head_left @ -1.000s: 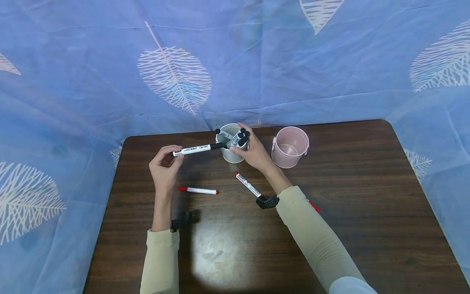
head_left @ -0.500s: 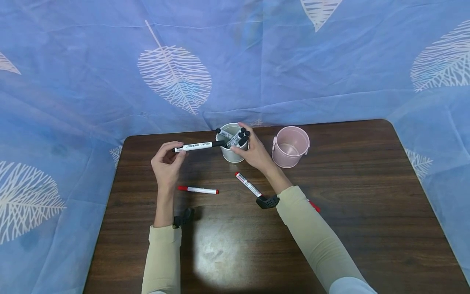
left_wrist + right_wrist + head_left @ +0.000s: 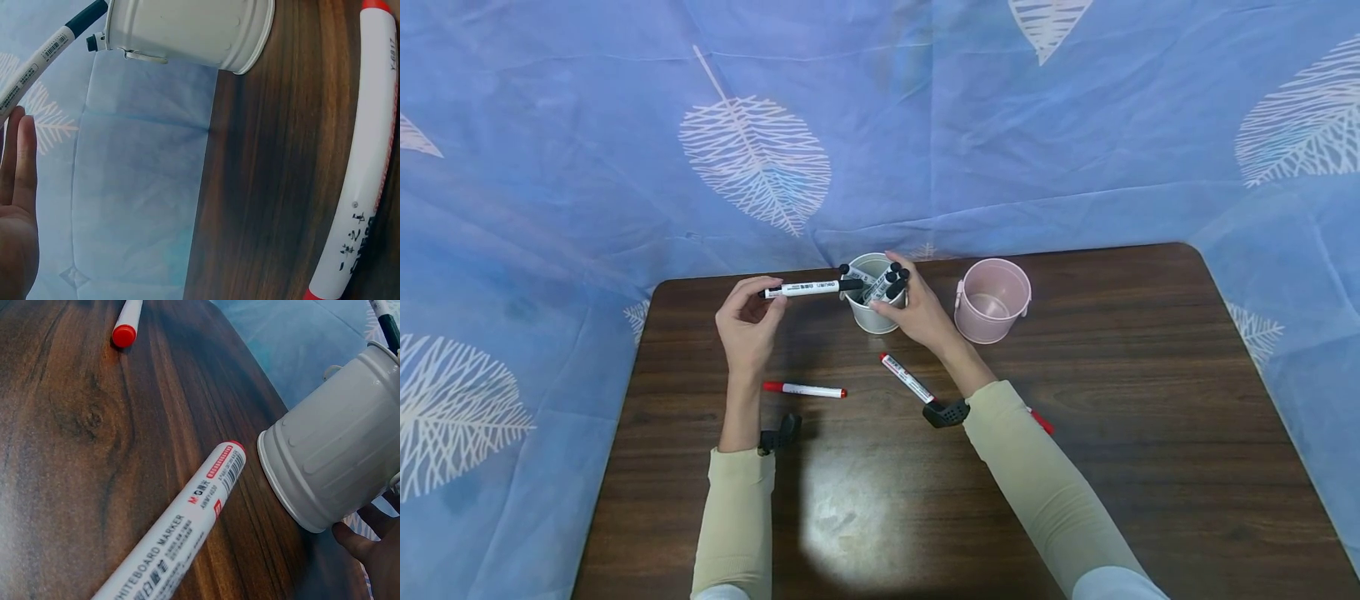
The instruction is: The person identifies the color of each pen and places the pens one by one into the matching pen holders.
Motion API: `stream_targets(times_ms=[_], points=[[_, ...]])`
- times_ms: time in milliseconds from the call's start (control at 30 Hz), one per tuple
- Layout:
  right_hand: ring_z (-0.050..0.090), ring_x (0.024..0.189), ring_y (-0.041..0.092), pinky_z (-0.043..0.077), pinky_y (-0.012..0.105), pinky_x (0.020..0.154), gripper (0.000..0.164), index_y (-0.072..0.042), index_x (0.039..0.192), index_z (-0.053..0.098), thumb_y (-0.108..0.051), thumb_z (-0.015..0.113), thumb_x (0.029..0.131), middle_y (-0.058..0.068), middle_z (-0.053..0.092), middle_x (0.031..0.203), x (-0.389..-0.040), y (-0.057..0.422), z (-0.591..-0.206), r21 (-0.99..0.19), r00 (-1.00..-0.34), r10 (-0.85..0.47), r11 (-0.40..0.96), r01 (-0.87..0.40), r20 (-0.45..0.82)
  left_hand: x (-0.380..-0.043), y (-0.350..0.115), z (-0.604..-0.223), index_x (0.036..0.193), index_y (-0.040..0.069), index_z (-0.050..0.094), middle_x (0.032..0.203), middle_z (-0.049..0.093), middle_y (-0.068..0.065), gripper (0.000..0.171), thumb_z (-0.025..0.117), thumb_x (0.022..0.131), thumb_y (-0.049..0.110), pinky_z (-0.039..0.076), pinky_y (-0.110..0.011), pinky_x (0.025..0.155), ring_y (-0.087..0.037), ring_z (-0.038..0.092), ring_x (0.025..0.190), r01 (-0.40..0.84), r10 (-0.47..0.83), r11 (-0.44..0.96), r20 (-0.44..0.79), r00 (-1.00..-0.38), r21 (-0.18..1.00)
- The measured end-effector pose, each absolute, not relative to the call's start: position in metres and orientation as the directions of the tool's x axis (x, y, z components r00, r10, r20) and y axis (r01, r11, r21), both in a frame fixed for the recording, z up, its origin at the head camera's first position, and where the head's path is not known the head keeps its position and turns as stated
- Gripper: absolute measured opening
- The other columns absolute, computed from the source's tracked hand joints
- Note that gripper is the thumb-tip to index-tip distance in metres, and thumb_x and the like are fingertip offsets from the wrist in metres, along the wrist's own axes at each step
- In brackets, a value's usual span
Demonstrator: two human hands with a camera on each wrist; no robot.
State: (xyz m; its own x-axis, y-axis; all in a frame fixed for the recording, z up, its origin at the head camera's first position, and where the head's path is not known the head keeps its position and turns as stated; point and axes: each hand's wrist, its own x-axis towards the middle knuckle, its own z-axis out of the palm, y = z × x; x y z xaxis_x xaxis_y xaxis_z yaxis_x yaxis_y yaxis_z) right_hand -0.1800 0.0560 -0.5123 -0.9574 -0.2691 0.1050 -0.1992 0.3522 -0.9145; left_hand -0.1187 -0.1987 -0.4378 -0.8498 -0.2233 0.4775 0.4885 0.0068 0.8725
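My left hand [image 3: 749,329] pinches a whiteboard marker [image 3: 808,288] by its near end. The marker lies almost level, and its black cap reaches over the left rim of a small white bucket [image 3: 876,322]. Several black-capped markers [image 3: 880,285] lean inside that bucket. Thumb and fingers of my right hand [image 3: 931,315] grip the bucket's right side at the rim. In the left wrist view the held marker [image 3: 39,67] slants up toward the bucket [image 3: 181,31]. The right wrist view has the bucket's wall [image 3: 334,447] with my fingers [image 3: 356,544] against it.
To the right stands a pink bucket [image 3: 988,329] with nothing inside. Red-capped markers lie on the dark wooden table [image 3: 1150,400]: one at left [image 3: 808,389], one [image 3: 907,377] by the right wrist's camera, another [image 3: 1041,420] partly under the right forearm. A blue leaf-patterned cloth [image 3: 1075,150] hangs behind.
My left hand has moved away from me and a little to the right, and the marker has turned more level, its cap further over the bucket. The right hand keeps its grip in place.
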Motion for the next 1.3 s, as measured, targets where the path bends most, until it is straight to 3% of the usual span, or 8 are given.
stream_targets(times_ms=[233, 767, 1000, 1300], points=[[0.034, 0.143, 0.018, 0.026, 0.039, 0.116, 0.083, -0.032, 0.155, 0.028, -0.032, 0.078, 0.088, -0.002, 0.035, 0.157, -0.180, 0.057, -0.511, -0.916, -0.957, -0.272, 0.348, -0.198, 0.103, -0.118, -0.195, -0.433, 0.103, -0.022, 0.064, 0.104, 0.060, -0.032, 0.020, 0.066, 0.084, -0.017, 0.056, -0.027, 0.076, -0.022, 0.065, 0.088, 0.493, -0.220, 0.042, 0.490, -0.844, 0.869], [0.036, 0.141, 0.019, 0.028, 0.041, 0.115, 0.083, -0.032, 0.154, 0.029, -0.032, 0.078, 0.088, 0.001, 0.039, 0.155, -0.181, 0.057, -0.510, -0.923, -0.956, -0.276, 0.333, -0.194, 0.102, -0.128, -0.179, -0.423, 0.102, -0.011, 0.073, 0.101, 0.065, -0.024, 0.017, 0.067, 0.086, -0.014, 0.049, -0.029, 0.078, -0.019, 0.061, 0.093, 0.513, -0.151, 0.197, 0.543, -0.826, 0.835], [0.035, 0.142, 0.019, 0.027, 0.041, 0.116, 0.083, -0.031, 0.155, 0.028, -0.030, 0.078, 0.088, 0.000, 0.037, 0.156, -0.180, 0.058, -0.509, -0.927, -0.954, -0.282, 0.320, -0.197, 0.106, -0.129, -0.174, -0.423, 0.095, -0.015, 0.072, 0.100, 0.065, -0.029, 0.011, 0.065, 0.086, -0.016, 0.044, -0.032, 0.075, -0.020, 0.061, 0.094, 0.535, -0.133, 0.178, 0.559, -0.818, 0.826], [0.034, 0.142, 0.018, 0.026, 0.039, 0.117, 0.083, -0.028, 0.155, 0.029, -0.028, 0.078, 0.088, -0.001, 0.036, 0.157, -0.179, 0.056, -0.511, -0.925, -0.954, -0.276, 0.321, -0.204, 0.115, -0.132, -0.165, -0.422, 0.093, -0.012, 0.073, 0.098, 0.066, -0.029, 0.017, 0.063, 0.083, -0.020, 0.045, -0.030, 0.076, -0.023, 0.062, 0.093, 0.556, -0.100, 0.189, 0.579, -0.809, 0.809]])
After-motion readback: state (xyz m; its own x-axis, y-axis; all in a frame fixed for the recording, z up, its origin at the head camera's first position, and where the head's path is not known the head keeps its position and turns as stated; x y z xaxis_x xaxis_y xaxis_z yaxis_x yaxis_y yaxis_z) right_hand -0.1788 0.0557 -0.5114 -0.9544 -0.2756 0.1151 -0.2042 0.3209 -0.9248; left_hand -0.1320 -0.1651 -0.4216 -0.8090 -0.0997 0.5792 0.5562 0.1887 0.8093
